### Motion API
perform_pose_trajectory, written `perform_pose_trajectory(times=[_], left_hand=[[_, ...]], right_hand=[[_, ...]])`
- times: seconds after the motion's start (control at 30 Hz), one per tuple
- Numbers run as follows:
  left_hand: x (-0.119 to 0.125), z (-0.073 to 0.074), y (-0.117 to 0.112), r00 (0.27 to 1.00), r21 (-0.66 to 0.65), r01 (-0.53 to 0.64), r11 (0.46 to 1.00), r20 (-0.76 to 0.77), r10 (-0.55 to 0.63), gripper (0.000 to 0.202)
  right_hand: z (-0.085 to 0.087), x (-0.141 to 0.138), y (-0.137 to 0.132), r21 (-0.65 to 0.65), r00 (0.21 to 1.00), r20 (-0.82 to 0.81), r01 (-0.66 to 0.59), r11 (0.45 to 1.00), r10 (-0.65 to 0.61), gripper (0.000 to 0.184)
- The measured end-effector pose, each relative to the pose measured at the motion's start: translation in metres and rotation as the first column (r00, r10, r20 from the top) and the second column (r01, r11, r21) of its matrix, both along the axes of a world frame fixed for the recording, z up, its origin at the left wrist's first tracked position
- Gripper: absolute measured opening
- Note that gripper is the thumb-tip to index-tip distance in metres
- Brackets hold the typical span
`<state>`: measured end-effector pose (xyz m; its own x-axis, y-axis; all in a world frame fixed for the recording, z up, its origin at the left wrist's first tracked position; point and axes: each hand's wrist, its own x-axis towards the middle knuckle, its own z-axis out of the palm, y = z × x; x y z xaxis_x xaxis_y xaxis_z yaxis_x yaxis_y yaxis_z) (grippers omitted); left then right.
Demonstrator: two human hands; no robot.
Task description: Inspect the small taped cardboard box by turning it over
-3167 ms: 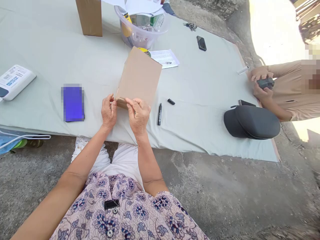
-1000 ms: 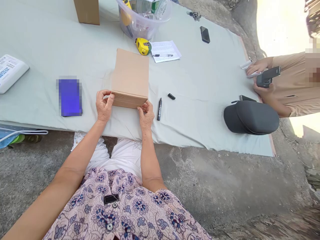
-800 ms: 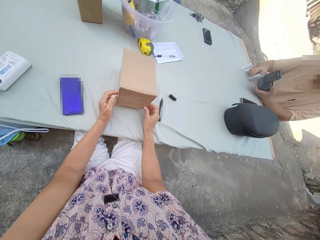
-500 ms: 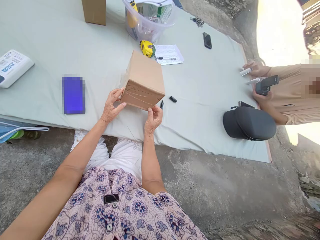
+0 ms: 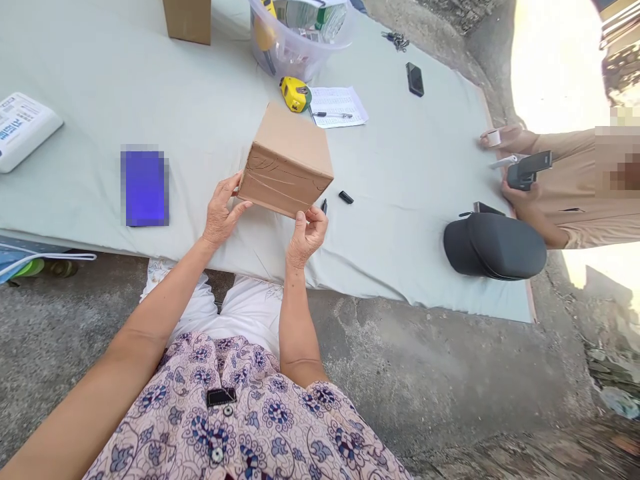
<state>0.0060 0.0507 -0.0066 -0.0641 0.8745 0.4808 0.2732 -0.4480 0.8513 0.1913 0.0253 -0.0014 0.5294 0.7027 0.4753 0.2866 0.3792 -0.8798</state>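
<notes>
taped cardboard box (image 5: 290,157) in grip of left hand (image 5: 220,217) and right hand (image 5: 306,237); bottles (image 5: 313,12) in clear tub (image 5: 293,59)

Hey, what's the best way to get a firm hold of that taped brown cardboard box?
Probably by its two opposite side faces, one palm from each side: the taped brown cardboard box is tilted, and the left hand and right hand pinch only its near corners.
</notes>
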Motion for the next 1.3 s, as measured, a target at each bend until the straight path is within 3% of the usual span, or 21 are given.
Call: perform_pose_trajectory(times=[0.1, 0.23, 0.4, 0.57, 0.93, 1.3], left_hand=[[-0.002, -0.006, 0.002, 0.999, 0.058, -0.036, 0.998, -0.026, 0.037, 0.071], [-0.001, -0.014, 0.003, 0.994, 0.154, -0.045, 0.987, -0.087, 0.059, 0.084], [0.003, -0.019, 0.002, 0.992, 0.186, -0.092, 0.978, -0.062, 0.106, 0.106], [0.003, -0.021, 0.003, 0.982, 0.178, -0.156, 0.972, -0.075, 0.171, 0.101], [0.002, -0.015, 0.000, 0.978, 0.160, -0.161, 0.974, -0.106, 0.179, 0.093], [0.009, -0.020, -0.003, 0.992, 0.130, -0.120, 0.984, -0.032, 0.125, 0.075]], right_hand=[[0.012, -0.008, -0.006, -0.019, 0.992, 0.125, 0.011, 1.000, -0.009, 0.041], [0.023, -0.023, -0.012, -0.041, 0.944, 0.314, 0.123, 0.992, -0.104, 0.058], [0.021, -0.042, -0.015, -0.073, 0.928, 0.323, 0.222, 0.972, -0.188, 0.068], [0.021, -0.045, -0.017, -0.153, 0.947, 0.292, 0.183, 0.971, -0.133, 0.059], [0.019, -0.037, -0.021, -0.141, 0.991, 0.112, 0.086, 0.986, -0.070, 0.029], [0.015, -0.030, -0.022, -0.172, 0.993, 0.071, 0.106, 0.979, -0.095, 0.028]])
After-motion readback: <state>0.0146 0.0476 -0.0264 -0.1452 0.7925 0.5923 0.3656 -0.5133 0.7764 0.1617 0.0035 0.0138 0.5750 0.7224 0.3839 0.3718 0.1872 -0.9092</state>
